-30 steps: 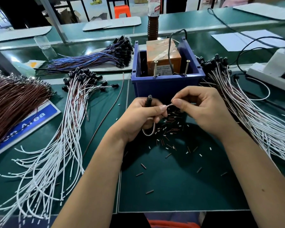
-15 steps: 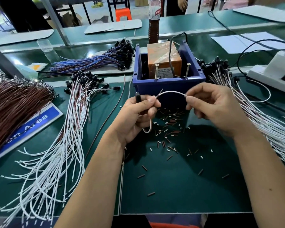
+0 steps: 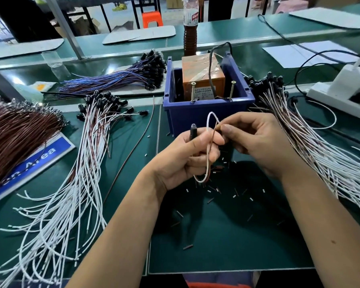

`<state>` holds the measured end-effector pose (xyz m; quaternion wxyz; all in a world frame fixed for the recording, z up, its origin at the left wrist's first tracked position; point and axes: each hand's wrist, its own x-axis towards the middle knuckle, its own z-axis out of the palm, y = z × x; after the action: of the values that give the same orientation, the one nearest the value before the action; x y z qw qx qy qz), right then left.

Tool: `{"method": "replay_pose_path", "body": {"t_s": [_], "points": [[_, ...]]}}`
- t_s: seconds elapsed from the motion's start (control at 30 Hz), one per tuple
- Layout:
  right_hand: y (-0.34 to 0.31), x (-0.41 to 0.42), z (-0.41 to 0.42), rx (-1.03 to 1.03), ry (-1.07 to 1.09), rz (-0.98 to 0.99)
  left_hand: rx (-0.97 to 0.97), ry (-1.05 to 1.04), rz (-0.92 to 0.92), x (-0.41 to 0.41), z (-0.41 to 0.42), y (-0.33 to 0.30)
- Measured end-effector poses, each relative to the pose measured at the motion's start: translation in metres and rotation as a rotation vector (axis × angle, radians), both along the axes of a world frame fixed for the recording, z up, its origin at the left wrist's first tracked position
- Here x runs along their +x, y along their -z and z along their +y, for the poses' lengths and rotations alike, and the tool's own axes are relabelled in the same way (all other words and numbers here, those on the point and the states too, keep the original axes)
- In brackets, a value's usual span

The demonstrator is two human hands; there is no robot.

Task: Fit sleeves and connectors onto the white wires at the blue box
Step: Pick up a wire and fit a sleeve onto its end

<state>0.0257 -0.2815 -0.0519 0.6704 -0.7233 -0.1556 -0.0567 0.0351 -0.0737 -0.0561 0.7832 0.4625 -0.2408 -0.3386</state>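
From the head view, I have 1 thin white insulated wire [image 3: 206,163] looped between both hands, just in front of the dark blue plastic box [image 3: 208,113] on the green matted surface [image 3: 216,235]. My left hand [image 3: 187,159] is curled round the wire's black cylindrical connector [image 3: 193,132], with the loop passing through its fingers. My right hand [image 3: 256,142] pinches the wire's free end between thumb and forefinger, close against the left hand. Whether a sleeve sits under those fingertips I cannot tell. I judge this to be the sleeving step on 1 wire. Next I would need a short dark tubular sleeve [image 3: 188,246] from those scattered on the surface, threaded over that end with a steady, aligned push. Bundles of similar white wires lie on the left [image 3: 56,215] and right [image 3: 320,154].
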Motion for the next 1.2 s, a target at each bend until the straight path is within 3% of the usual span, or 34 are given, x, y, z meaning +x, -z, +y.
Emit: {"method": "replay_pose_path", "body": {"t_s": [0.17,0.27,0.4,0.63,0.83,1.0,1.2], "points": [[-0.002,0.002,-0.009,0.249,0.023,-0.021,-0.111,-0.017,0.148,0.002,-0.001,0.000],[-0.002,0.003,-0.015,0.320,-0.049,-0.039,-0.127,-0.083,0.124,0.003,-0.003,-0.001],[-0.004,0.001,-0.021,0.097,-0.171,-0.029,-0.091,-0.170,0.119,0.004,0.000,-0.005],[-0.005,0.000,-0.019,-0.445,-0.113,-0.022,0.265,-0.109,-0.056,0.005,0.016,-0.006],[-0.008,-0.003,-0.011,-0.500,-0.042,-0.115,0.448,-0.078,-0.072,0.006,0.016,-0.003],[-0.007,-0.002,-0.014,-0.534,0.021,-0.133,0.407,-0.161,-0.082,0.008,0.010,-0.002],[-0.009,0.003,-0.035,-0.312,0.166,0.015,0.260,-0.253,-0.018,0.015,0.025,-0.003]]}}
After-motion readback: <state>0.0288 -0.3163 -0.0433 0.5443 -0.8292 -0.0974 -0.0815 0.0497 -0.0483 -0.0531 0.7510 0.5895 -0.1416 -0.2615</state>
